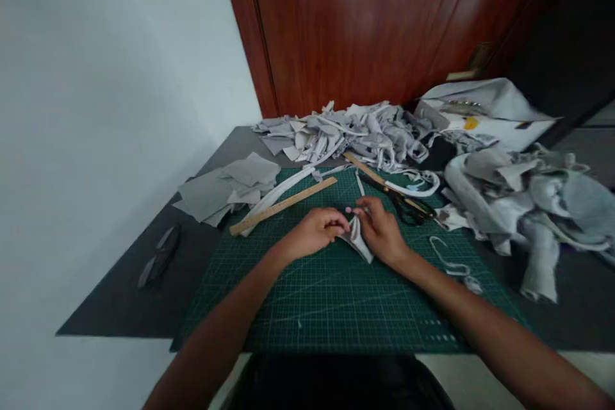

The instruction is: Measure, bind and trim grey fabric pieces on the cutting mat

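A small folded piece of light grey fabric [356, 243] is between my hands, above the green cutting mat [307, 307]. My left hand [317, 230] is closed with its fingertips on the fabric's left edge. My right hand [382, 234] is curled around the fabric's right side, thumb and forefinger close together near its top. A tiny pinkish round thing [348, 209] shows at the right fingertips; its kind is too small to make out. Just beyond the right hand lie black-handled scissors [408, 208].
A wooden ruler [283, 205] lies beyond my left hand, near stacked grey fabric pieces [225, 189]. Scraps [355, 131] are heaped at the back. More cloth [523, 198] and a white bag [500, 134] stand right. A dark object [161, 256] lies left; a fabric strip [449, 259] lies right.
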The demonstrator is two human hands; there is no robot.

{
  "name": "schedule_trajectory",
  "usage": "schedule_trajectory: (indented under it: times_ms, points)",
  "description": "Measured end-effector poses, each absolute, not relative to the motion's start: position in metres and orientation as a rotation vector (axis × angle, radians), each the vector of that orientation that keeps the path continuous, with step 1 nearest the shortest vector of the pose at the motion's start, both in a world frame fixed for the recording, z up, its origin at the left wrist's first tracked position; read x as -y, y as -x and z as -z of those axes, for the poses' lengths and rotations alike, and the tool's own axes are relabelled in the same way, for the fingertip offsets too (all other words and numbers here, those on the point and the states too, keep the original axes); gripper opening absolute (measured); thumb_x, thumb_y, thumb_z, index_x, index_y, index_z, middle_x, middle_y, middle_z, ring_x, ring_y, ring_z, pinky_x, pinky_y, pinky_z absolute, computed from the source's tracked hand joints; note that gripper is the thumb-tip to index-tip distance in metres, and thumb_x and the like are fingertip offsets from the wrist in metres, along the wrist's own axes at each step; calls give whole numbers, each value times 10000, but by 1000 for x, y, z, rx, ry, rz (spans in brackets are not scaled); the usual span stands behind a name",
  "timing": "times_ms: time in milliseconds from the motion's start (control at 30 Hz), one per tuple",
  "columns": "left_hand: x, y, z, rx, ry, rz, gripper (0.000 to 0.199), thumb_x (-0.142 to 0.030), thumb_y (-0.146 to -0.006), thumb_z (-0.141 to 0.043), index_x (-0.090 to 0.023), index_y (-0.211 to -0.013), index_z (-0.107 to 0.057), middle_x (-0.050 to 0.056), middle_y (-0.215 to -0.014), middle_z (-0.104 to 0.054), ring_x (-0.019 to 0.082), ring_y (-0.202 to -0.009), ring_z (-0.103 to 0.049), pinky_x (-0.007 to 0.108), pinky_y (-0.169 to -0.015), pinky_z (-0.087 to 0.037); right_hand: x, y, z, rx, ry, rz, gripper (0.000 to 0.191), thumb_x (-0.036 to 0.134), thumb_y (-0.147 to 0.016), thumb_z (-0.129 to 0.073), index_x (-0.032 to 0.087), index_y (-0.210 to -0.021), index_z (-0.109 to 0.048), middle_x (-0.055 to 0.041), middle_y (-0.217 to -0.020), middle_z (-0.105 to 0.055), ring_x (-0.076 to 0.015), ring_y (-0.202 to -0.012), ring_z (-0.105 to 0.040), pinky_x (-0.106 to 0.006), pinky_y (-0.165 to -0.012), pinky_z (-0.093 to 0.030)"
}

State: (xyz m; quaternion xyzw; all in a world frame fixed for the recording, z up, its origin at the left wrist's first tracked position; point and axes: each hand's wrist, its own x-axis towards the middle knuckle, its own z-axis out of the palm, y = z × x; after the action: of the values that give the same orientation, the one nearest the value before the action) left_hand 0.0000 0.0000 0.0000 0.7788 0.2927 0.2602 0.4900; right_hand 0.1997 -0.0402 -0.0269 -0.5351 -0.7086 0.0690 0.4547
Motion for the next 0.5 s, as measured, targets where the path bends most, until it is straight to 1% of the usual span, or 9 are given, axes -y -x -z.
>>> schedule_trajectory:
  times_ms: [200,300,400,500]
  points:
    - [-1,-6,5,-834,-1725,-606,147,-156,-827,-639,-143,-903,-765,8,-767,-691,88,-577,-565,204,-544,-446,39,-203,26,1737,1340,-243,202,347,-1013,-462,224,-1147,-549,-26,-786,-701,-204,-553,-639,-298,-557,-420]
    - [2,-10,8,-756,-1605,-591,147,-172,-782,-705,-144,-919,-751,2,-762,-694,99,-628,-596,217,-601,-486,37,-204,27,1712,1356,-268,202,355,-1011,-456,223,-1136,-546,-5,-721,-666,-205,-536,-620,-295,-544,-402]
    - [3,-12,11,-715,-1555,-639,156,-166,-719,-756,-149,-871,-727,-12,-717,-672,106,-648,-609,218,-622,-495,35,-205,29,1698,1366,-268,209,360,-1010,-458,219,-1141,-539,10,-682,-637,-206,-530,-608,-292,-540,-391]
    - [-1,-11,14,-780,-1580,-681,90,-190,-753,-730,-149,-833,-725,-1,-717,-675,103,-620,-593,209,-578,-476,36,-204,29,1707,1367,-262,216,359,-1005,-466,214,-1150,-536,9,-686,-636,-204,-526,-606,-293,-542,-395]
